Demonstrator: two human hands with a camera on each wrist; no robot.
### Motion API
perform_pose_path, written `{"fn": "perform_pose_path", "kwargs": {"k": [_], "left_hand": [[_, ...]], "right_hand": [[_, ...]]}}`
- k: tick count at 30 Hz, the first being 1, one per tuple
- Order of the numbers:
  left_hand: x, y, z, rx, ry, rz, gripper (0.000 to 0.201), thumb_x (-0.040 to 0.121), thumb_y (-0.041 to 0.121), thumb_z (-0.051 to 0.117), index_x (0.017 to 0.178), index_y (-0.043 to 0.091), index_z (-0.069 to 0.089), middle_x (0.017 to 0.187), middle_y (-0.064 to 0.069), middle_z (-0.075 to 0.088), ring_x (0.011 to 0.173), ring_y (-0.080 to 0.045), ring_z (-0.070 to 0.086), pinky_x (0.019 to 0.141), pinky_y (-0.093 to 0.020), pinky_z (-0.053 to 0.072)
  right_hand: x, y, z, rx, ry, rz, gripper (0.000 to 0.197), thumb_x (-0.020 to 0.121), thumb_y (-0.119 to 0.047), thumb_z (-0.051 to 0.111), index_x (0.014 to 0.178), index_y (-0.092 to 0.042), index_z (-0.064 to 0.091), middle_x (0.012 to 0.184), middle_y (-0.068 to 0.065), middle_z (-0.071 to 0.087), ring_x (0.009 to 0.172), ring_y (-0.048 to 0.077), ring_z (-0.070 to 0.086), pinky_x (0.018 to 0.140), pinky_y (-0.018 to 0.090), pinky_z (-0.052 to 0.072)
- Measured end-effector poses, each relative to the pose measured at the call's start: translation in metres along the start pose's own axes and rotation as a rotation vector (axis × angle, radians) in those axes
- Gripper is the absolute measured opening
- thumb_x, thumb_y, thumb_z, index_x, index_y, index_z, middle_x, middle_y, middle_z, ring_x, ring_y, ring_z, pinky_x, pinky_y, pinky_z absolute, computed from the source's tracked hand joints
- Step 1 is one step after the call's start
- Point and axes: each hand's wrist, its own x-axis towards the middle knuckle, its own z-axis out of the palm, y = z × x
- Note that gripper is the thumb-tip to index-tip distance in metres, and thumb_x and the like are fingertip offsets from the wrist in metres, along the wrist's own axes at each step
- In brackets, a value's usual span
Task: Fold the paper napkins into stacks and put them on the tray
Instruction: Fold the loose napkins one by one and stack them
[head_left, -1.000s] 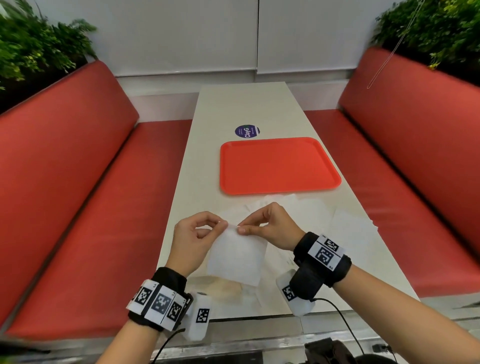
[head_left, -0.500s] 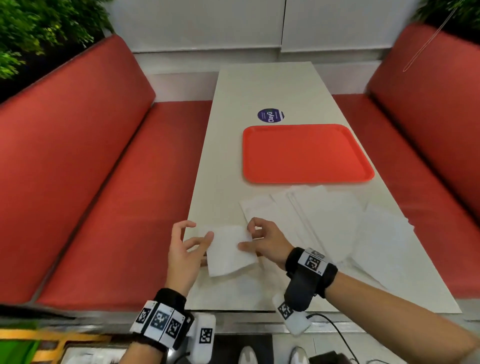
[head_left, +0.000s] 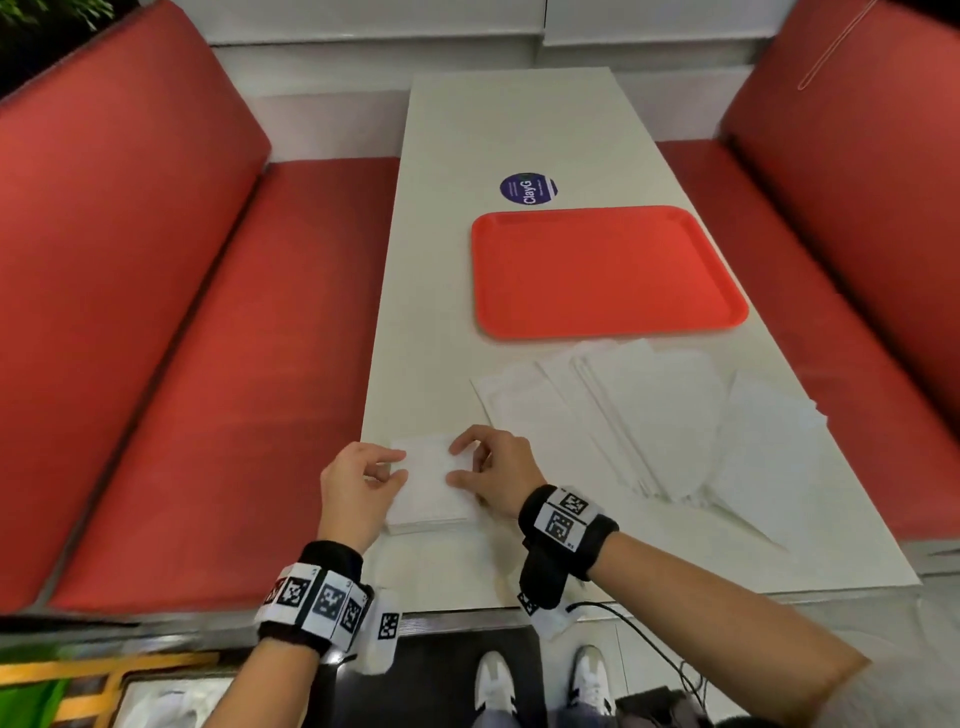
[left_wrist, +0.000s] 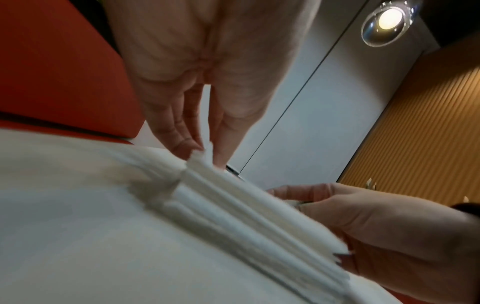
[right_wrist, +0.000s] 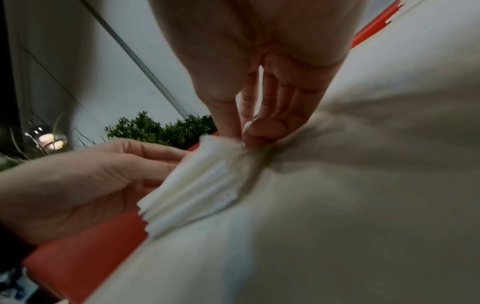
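A small stack of folded white napkins (head_left: 431, 493) lies near the table's front left edge. My left hand (head_left: 397, 465) pinches its left side between thumb and fingers; the left wrist view shows that pinch on the top napkin's corner (left_wrist: 203, 154). At the stack's right side my right hand (head_left: 457, 462) pinches the edge (right_wrist: 228, 148) between thumb and fingertips. Several unfolded napkins (head_left: 649, 415) lie spread out to the right. Beyond them sits the orange tray (head_left: 608, 270), with nothing on it.
The long white table (head_left: 509, 130) carries a round purple sticker (head_left: 528, 188) behind the tray. Red benches (head_left: 234, 338) (head_left: 841, 260) run along both sides. The person's white shoes (head_left: 545, 686) show below the table's front edge.
Both hands carried a folded napkin from mid-air down and to the left onto the table's front left corner, where it now lies on the stack. The head view tilted downward.
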Motion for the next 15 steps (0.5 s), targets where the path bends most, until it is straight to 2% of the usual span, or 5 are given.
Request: {"fn": "perform_pose_path", "kwargs": {"k": [4,8,11,13,15], "left_hand": [[0.002,-0.003,0.003,0.079,-0.018,-0.027,0.020,0.077,0.001,0.078,0.089,0.018,0.076,0.096,-0.003,0.060,0.069,-0.014,0.056,0.073,-0.023,0.051],[0.004,0.016,0.001,0.242,-0.027,0.049,0.014,0.082,0.015,0.076,0.097,0.017,0.076,0.106,-0.001,0.055,0.095,-0.022,0.054,0.089,-0.036,0.047],[0.005,0.044,0.006,0.189,-0.065,0.111,0.012,0.087,0.017,0.072,0.098,0.018,0.075,0.106,0.002,0.055,0.092,-0.013,0.054,0.082,-0.027,0.046],[0.004,0.067,0.023,0.086,-0.133,0.114,0.011,0.087,0.014,0.071,0.096,0.018,0.075,0.104,0.004,0.059,0.085,-0.004,0.057,0.071,-0.013,0.044],[0.003,0.091,0.048,-0.026,-0.227,0.085,0.013,0.086,0.009,0.071,0.097,0.013,0.075,0.102,0.001,0.067,0.083,-0.002,0.061,0.065,-0.005,0.045]], "right_hand": [[-0.001,0.003,-0.002,-0.040,-0.037,-0.006,0.023,0.079,-0.021,0.077,0.098,-0.018,0.066,0.062,-0.002,0.053,0.050,0.009,0.048,0.061,0.026,0.046],[-0.010,-0.002,-0.027,-0.039,-0.115,0.017,0.028,0.084,-0.033,0.074,0.109,-0.023,0.065,0.074,0.002,0.063,0.049,0.010,0.057,0.057,0.025,0.053],[-0.020,0.002,-0.062,0.031,-0.090,0.078,0.031,0.083,-0.030,0.075,0.111,-0.021,0.066,0.083,0.003,0.063,0.050,0.010,0.061,0.051,0.019,0.050],[-0.023,0.014,-0.094,-0.014,-0.003,0.110,0.029,0.083,-0.030,0.075,0.108,-0.020,0.067,0.089,0.002,0.064,0.063,0.014,0.063,0.060,0.024,0.054],[-0.025,0.030,-0.128,-0.154,0.094,0.149,0.027,0.083,-0.032,0.075,0.107,-0.021,0.069,0.099,0.002,0.065,0.081,0.016,0.060,0.073,0.026,0.050]]}}
